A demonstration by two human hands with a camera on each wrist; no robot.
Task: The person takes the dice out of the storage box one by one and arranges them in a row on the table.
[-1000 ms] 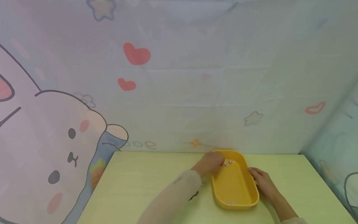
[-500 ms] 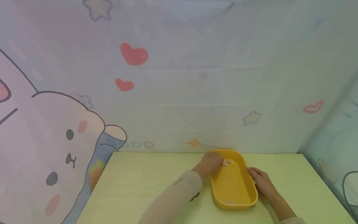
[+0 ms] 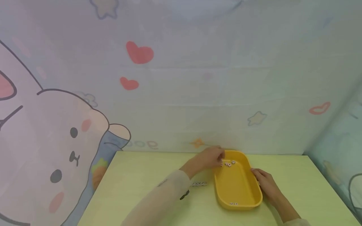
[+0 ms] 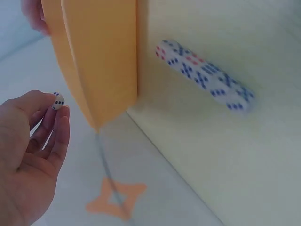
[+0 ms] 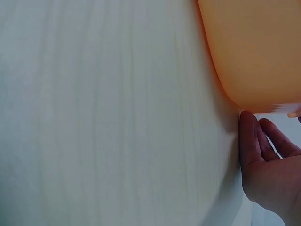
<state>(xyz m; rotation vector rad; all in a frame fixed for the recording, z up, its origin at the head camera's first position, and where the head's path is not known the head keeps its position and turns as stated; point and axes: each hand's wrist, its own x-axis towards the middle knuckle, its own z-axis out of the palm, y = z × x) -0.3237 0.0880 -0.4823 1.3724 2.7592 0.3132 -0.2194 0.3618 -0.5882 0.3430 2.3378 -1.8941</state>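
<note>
In the left wrist view, my left hand (image 4: pixel 33 150) pinches a white die (image 4: pixel 58 101) with blue pips between thumb and fingertips. The head view puts this left hand (image 3: pixel 209 157) over the far left corner of a yellow tray (image 3: pixel 237 190). Several dice (image 3: pixel 228 164) lie in the tray's far end, and a few more dice (image 3: pixel 233 204) sit at its near end. My right hand (image 3: pixel 267 185) holds the tray's right side, thumb at the rim. From the right wrist, its fingers (image 5: pixel 250 136) appear against the tray's outer wall (image 5: pixel 261 52).
Left of the tray, a row of dice (image 3: pixel 199 184) lies on the pale table (image 3: pixel 141 175), packed side by side in a bar. A small dark item (image 3: pixel 184 195) shows beside the left sleeve. A printed cloth (image 3: pixel 181 94) hangs behind the table's far edge.
My left hand has drawn up and left from inside the tray and now shows a die in its fingertips. More of the dice row is uncovered. The right hand keeps its hold.
</note>
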